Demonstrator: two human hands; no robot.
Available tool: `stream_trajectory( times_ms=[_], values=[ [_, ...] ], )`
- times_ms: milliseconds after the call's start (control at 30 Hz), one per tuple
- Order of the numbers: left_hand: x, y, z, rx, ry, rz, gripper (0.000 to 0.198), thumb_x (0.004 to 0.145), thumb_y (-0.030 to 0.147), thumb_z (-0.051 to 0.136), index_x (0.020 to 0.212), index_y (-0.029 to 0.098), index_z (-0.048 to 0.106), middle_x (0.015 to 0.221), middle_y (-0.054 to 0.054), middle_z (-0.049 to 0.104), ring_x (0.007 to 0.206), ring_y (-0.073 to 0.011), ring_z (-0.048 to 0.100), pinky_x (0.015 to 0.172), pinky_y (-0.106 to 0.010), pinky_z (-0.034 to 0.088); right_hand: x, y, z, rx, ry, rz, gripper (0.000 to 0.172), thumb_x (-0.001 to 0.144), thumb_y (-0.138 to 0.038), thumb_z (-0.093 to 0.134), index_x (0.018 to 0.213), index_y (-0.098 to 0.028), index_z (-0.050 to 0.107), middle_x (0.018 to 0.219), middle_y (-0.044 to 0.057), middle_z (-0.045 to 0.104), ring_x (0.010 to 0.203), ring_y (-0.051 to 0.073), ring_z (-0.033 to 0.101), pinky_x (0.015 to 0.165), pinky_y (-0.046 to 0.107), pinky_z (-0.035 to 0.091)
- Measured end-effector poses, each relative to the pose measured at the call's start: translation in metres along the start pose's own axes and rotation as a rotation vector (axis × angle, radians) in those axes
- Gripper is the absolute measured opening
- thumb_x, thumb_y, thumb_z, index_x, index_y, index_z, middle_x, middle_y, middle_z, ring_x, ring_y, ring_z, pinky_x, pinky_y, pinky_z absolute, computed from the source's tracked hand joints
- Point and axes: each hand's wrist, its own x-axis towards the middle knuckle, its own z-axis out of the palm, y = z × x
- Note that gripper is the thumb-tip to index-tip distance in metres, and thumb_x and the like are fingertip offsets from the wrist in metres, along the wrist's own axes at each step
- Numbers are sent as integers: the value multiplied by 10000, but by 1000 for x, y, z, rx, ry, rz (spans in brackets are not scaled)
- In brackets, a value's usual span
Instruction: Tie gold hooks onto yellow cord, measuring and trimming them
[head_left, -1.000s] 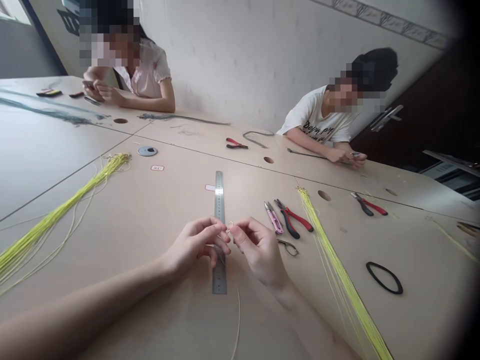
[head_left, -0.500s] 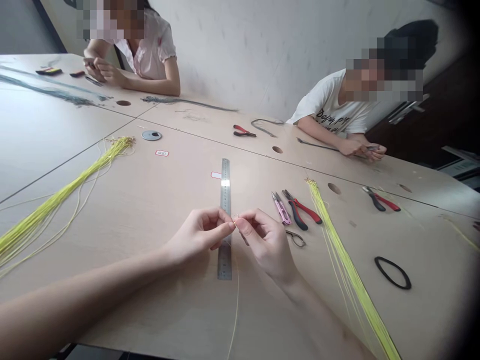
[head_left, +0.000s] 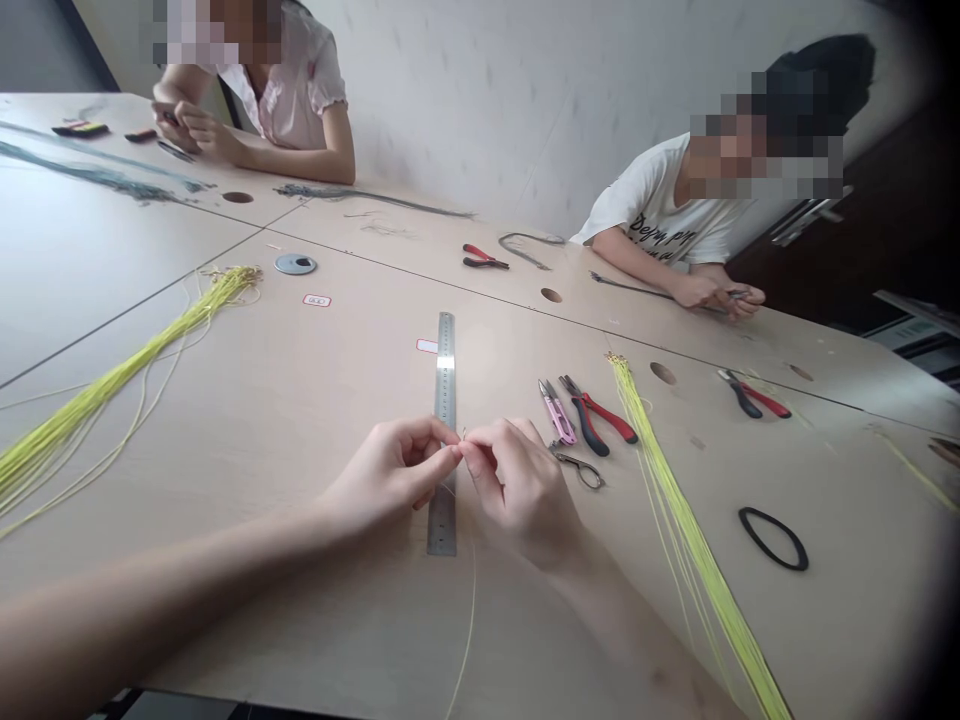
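My left hand (head_left: 394, 468) and my right hand (head_left: 523, 492) meet fingertip to fingertip above a steel ruler (head_left: 442, 535). Both pinch the upper end of a thin pale-yellow cord (head_left: 472, 610), which hangs down toward the table's front edge. A tiny bit at the cord's end pokes up between the fingertips, too small to make out. Right of my right hand lie pink thread snips (head_left: 556, 412), red-and-black pliers (head_left: 598, 420) and a metal tool with a loop handle (head_left: 583, 472).
Yellow cord bundles lie at left (head_left: 142, 368) and right (head_left: 694, 540). A black ring (head_left: 772, 539) rests at the right. More pliers (head_left: 754, 394) lie beyond it. Across the table (head_left: 337, 620), two people (head_left: 300, 90) (head_left: 637, 215) handle small items.
My right hand has turned, its knuckles rolling upward and over, while both hands stay pinched together. The whole view has shifted slightly.
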Motion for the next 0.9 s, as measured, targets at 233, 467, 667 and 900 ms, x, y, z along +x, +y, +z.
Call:
stream_trajectory(
  times_ms=[233,467,667,900],
  values=[
    [1,3,-1,55,23,19,268,859,370,494,693,160,515,482,71,406,426,-60,379,417,-175,285,4,13,-9,-98,-92,54,229,909,-259,408,711,-215,515,590,2,543,596,149,490,651,277,415],
    [0,2,-1,-4,29,-17,237,851,351,503,693,174,506,520,68,399,444,-73,416,429,-187,312,-9,97,-27,-490,-106,806,318,805,-325,483,986,-90,600,1061,241,543,1038,366,480,827,522,386],
    [0,0,0,-57,13,-5,241,840,356,518,689,168,520,561,63,417,449,-65,431,434,-189,340,-20,123,-33,-503,-388,1038,387,790,-337,488,1091,-129,614,1055,224,591,1027,385,539,826,562,395],
    [0,2,0,-38,43,0,237,834,342,534,682,160,530,568,57,440,449,-61,438,433,-190,345,-13,110,-35,-475,-400,1063,409,834,-277,431,1175,-108,581,1127,272,541,1072,446,497,778,566,421]
  ],
)
